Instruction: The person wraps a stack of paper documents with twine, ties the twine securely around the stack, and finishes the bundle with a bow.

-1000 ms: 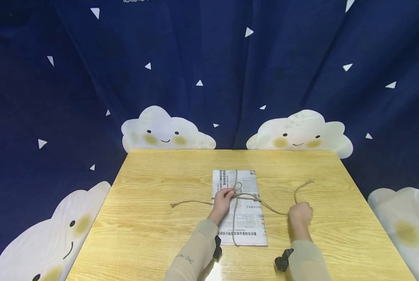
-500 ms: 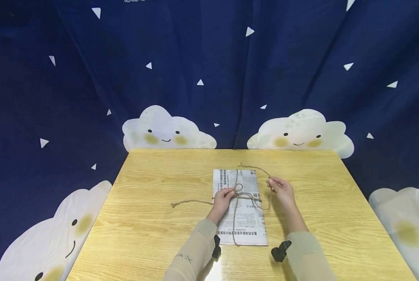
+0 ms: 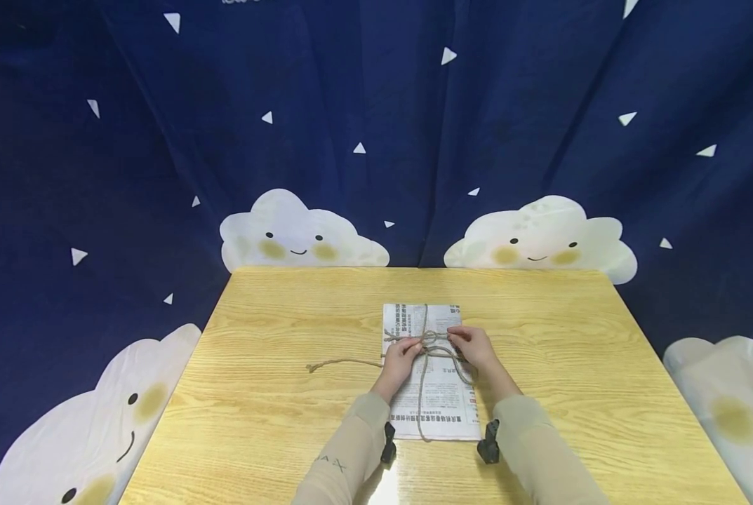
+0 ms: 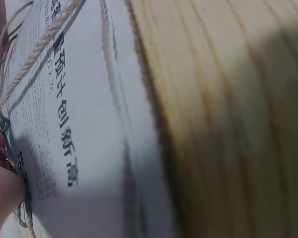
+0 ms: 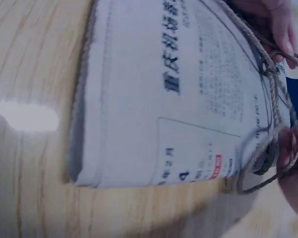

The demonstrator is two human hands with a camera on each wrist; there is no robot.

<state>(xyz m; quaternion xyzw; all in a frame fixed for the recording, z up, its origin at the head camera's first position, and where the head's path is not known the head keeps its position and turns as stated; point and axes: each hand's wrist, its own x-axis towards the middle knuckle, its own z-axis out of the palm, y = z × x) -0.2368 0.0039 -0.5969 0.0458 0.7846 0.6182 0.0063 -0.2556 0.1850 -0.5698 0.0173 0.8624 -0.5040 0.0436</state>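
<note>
A folded stack of newspaper lies on the wooden table, with brown twine crossed over it lengthwise and crosswise. At the crossing my left hand pinches the base of a small upright twine loop. My right hand, over the stack's right side, pinches the working strand between thumb and fingers. That strand's frayed end reaches left past the loop, while a slack bight hangs below the right fingers. In the left wrist view the knot sits beside the left thumb.
Another twine tail stretches left across the tabletop. Beyond the table's far edge hangs a dark blue curtain with white clouds. Each wrist carries a small black camera, such as the right one.
My right hand has swung from the table at the right back to the stack, carrying the strand leftward over the loop. The left hand has held still at the crossing.
</note>
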